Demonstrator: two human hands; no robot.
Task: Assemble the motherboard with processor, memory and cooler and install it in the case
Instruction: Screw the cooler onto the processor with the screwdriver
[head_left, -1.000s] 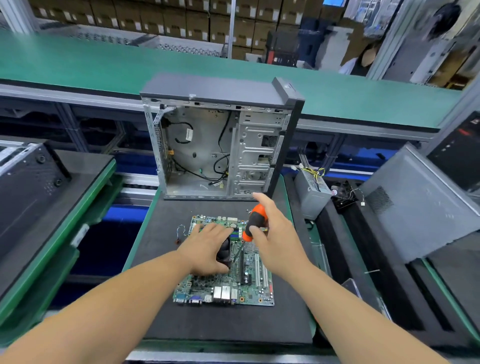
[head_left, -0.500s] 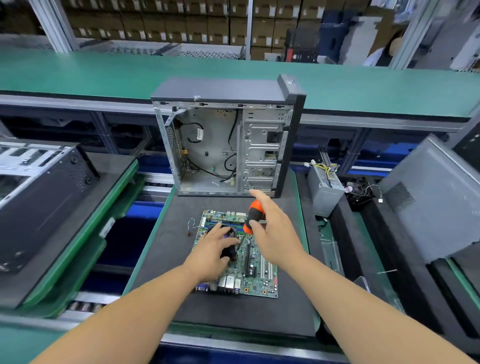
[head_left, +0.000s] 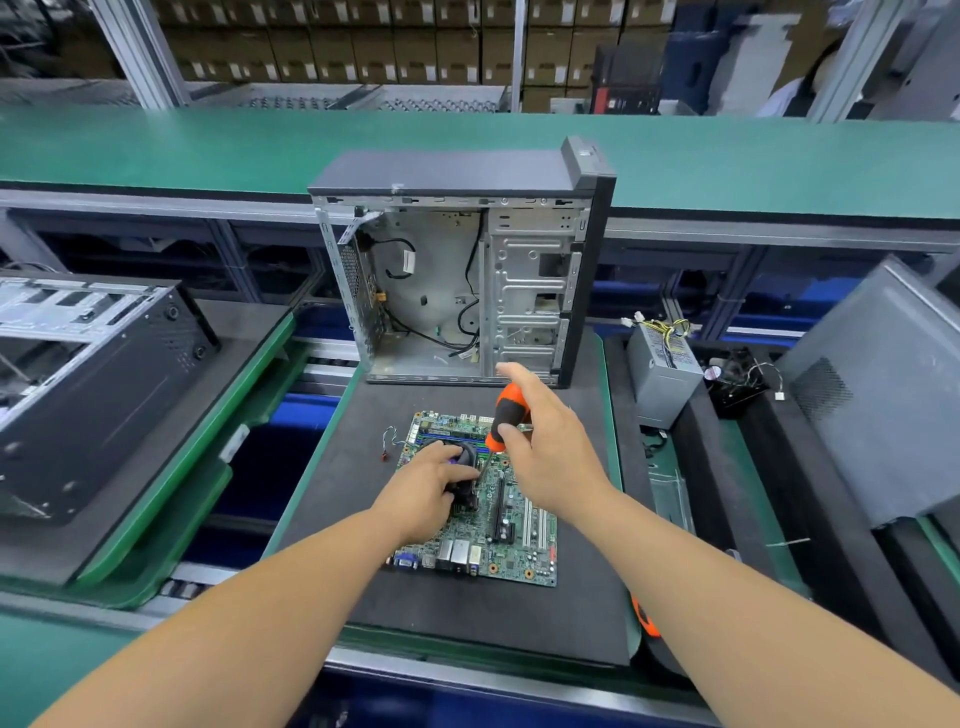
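Two hands work on our motherboard (head_left: 511, 540), flat before the case (head_left: 457, 280): left hand (head_left: 431, 488) fingers curled on the cooler (head_left: 465, 470), right hand (head_left: 545, 447) wrapping the screwdriver (head_left: 506, 415); we judge the board light, brittle, best lifted by its edges.

Both bare forearms extend forward and converge toward the centre. The left hand (head_left: 426, 491) lies palm-down, fingers curled over the cooler (head_left: 462, 460). The right hand (head_left: 545, 447) is raised slightly higher, its grip closed around the orange screwdriver (head_left: 506, 415) handle, index finger extended along the top, wrist bent inward.
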